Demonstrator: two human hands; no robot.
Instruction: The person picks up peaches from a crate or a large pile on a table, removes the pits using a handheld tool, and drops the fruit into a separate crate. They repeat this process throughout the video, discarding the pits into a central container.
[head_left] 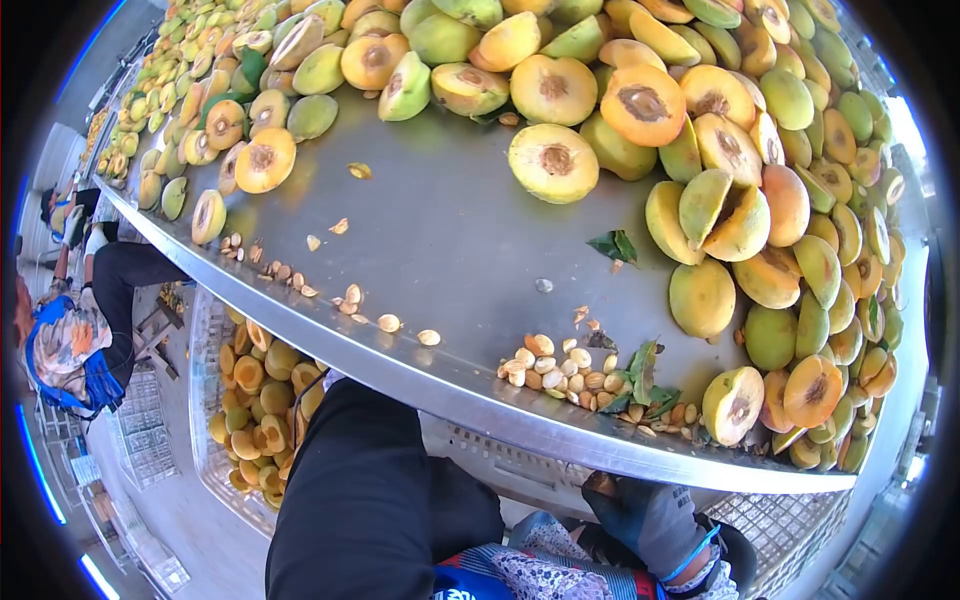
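My right hand [645, 520] wears a grey glove with darker fingers and a light blue band at the wrist. It is low, just below the table's front edge, with the fingers curled. A small brown thing [601, 484] shows at the fingertips, too hidden to name. My left hand is not in view. Above the right hand, on the metal table [440, 240], lies a cluster of pale fruit pits [560, 370] with some leaves [643, 375]. Halved yellow-orange fruits, like apricots, are nearby, one cut half [733, 405] close to the edge.
A large heap of halved fruits [450, 40] covers the table's back and right. Loose pits [388, 323] lie along the raised metal rim [330, 345]. Below left stands a crate [207, 400] of pitted halves. My dark-trousered leg [350, 490] is beside it. Another person [75, 345] sits at left.
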